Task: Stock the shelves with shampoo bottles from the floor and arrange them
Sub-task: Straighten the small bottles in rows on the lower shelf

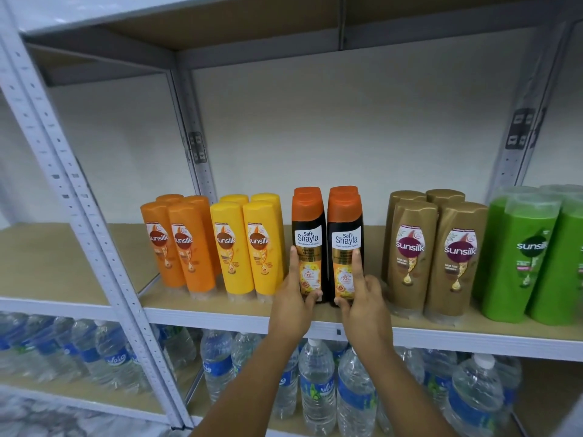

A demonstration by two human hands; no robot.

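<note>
Two black shampoo bottles with orange caps stand side by side at the middle of the wooden shelf (220, 305), with more of the same kind behind them. My left hand (291, 298) grips the base of the left black bottle (308, 238), forefinger laid up its label. My right hand (362, 298) grips the base of the right black bottle (345, 238) the same way. Both bottles are upright with their labels facing me.
On the same shelf stand orange bottles (179, 244) and yellow bottles (249, 244) to the left, gold bottles (435, 253) and green bottles (523, 257) to the right. Water bottles (315, 389) fill the shelf below. A grey upright post (94, 234) rises at the left.
</note>
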